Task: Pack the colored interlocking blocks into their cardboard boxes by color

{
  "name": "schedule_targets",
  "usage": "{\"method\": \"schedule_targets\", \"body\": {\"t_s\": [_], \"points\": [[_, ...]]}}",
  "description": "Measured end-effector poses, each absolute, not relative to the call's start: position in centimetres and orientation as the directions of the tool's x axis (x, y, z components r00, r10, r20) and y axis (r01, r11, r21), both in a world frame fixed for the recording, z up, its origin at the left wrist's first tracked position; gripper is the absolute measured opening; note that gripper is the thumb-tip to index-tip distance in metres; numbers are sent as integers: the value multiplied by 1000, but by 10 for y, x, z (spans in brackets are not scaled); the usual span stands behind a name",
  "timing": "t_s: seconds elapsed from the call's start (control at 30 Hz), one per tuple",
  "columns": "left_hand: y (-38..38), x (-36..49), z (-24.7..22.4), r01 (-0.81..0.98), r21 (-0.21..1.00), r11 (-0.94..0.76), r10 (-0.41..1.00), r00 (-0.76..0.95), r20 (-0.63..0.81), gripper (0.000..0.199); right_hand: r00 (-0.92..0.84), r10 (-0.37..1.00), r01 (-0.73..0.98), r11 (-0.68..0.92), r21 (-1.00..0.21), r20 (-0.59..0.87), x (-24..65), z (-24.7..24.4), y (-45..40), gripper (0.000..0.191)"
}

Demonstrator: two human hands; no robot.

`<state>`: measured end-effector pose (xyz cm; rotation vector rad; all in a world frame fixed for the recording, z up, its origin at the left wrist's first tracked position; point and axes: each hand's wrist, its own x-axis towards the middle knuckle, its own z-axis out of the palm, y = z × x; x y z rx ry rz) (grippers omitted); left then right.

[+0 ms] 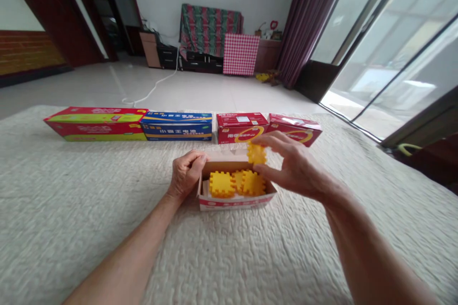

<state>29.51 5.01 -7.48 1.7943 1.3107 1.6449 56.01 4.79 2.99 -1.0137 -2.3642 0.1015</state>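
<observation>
An open cardboard box (236,204) with a red and white front stands on the quilted cover. Several yellow square pieces with notched edges (222,184) lie inside it. My left hand (186,171) is closed on the box's left back corner, by the raised flap. Above the right part of the box, my right hand (291,162) holds one yellow notched piece (256,153) between thumb and fingers. The piece is upright, over the box's back edge.
Behind the box stand a long red and green box (103,125), a blue box (177,126) and two red boxes (241,127) (294,128) in a row. The quilted cover (229,257) spreads around them. Beyond are a tiled floor, a cabinet and a glass door.
</observation>
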Motion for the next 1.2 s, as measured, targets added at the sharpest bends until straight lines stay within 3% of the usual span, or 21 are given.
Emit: {"method": "schedule_targets", "body": {"t_s": [0.17, 0.33, 0.43, 0.57, 0.7, 0.83, 1.0, 1.2], "points": [[50, 296, -73, 372, 786, -494, 815, -118, 568, 22, -631, 660, 614, 746, -257, 407, 532, 26, 32, 38], [50, 297, -74, 365, 783, -504, 806, -128, 578, 23, -521, 651, 700, 696, -160, 552, 538, 36, 26, 40], [49, 298, -73, 357, 792, -495, 809, -144, 570, 22, -528, 623, 613, 750, -249, 577, 528, 41, 15, 42], [48, 299, -72, 351, 804, -480, 823, -138, 551, 22, -632, 653, 527, 757, -386, 418, 510, 29, 12, 36], [49, 299, -72, 354, 797, -489, 818, -131, 560, 22, -653, 690, 553, 717, -425, 312, 501, 12, 22, 32], [49, 298, -73, 347, 798, -492, 820, -123, 559, 23, -673, 675, 525, 723, -449, 301, 500, 9, 26, 33], [50, 297, -74, 362, 786, -500, 809, -128, 574, 22, -626, 689, 566, 723, -395, 365, 518, 22, 29, 29], [50, 297, -74, 368, 782, -504, 807, -121, 577, 22, -628, 765, 734, 643, -217, 143, 541, 29, 30, 15]]}}
